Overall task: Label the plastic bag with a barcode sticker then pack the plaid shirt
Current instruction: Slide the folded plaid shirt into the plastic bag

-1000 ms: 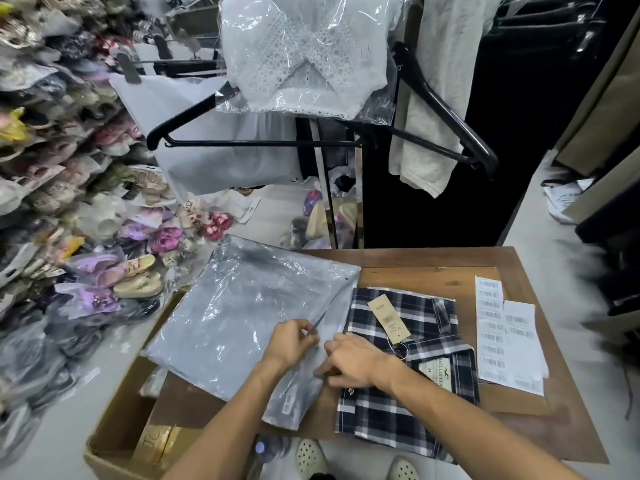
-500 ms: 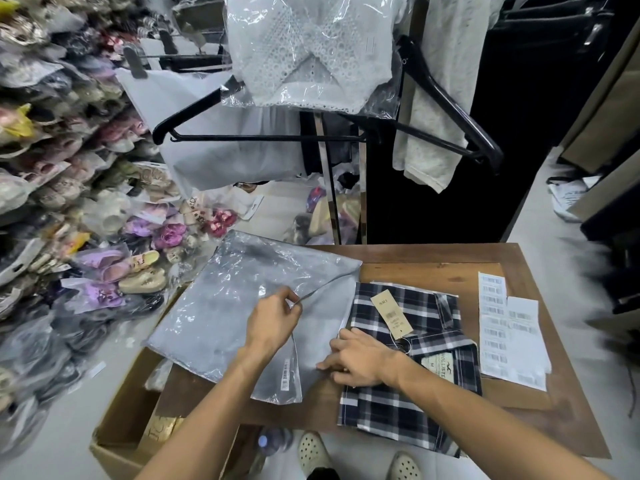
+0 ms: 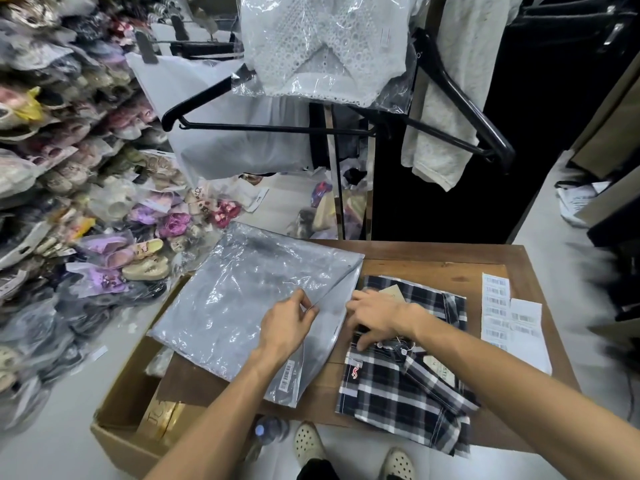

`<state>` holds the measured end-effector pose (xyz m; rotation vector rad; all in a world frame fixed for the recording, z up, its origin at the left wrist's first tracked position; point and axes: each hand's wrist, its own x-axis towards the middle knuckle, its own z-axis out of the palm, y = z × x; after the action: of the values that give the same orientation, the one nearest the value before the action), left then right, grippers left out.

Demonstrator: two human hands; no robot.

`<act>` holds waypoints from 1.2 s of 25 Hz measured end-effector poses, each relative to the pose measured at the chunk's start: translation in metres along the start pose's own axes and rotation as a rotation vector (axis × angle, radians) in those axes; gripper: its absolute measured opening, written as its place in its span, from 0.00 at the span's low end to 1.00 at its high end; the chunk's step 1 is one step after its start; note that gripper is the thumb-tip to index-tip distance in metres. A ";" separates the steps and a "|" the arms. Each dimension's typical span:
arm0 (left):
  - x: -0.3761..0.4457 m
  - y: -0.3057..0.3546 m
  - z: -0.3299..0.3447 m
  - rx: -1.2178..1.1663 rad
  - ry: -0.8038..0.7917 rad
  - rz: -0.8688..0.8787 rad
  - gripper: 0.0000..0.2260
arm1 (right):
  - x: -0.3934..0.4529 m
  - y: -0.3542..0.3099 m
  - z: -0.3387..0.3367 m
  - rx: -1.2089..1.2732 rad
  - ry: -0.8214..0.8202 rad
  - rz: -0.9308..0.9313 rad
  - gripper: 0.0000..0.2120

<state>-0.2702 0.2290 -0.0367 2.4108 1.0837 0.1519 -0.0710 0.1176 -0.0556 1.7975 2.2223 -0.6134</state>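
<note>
Head view: the left hand [image 3: 287,323] has lifted the plastic bag [image 3: 249,299] flap at the table's [image 3: 433,258] left edge, fingers pinched on it — the barcode sticker [image 3: 286,375] is on — while the right hand [image 3: 377,317], fingers spread, now presses the plaid shirt [image 3: 398,386] beside it, so packing comes next.

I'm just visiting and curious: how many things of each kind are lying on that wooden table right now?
Plastic bag: 1
Plaid shirt: 1
Barcode sticker sheets: 2
Total: 4, on the wooden table
</note>
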 end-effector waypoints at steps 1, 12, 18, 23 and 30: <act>-0.001 -0.001 0.000 -0.003 -0.005 0.002 0.09 | -0.003 0.004 -0.003 0.040 0.035 -0.008 0.21; -0.006 0.007 0.000 -0.108 0.020 0.044 0.12 | -0.021 0.024 -0.017 0.155 0.359 0.419 0.16; -0.008 0.019 0.005 -0.065 -0.040 0.035 0.11 | 0.011 -0.011 -0.004 0.267 0.439 0.252 0.17; -0.010 0.017 0.007 -0.109 -0.133 0.012 0.12 | -0.002 0.016 0.005 0.324 0.567 0.391 0.16; -0.008 0.018 0.014 -0.172 -0.194 0.008 0.10 | -0.023 0.077 0.034 0.810 0.265 0.810 0.27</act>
<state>-0.2589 0.2077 -0.0392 2.2250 0.9333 0.0122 0.0060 0.0951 -0.0903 3.0298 1.1529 -1.2057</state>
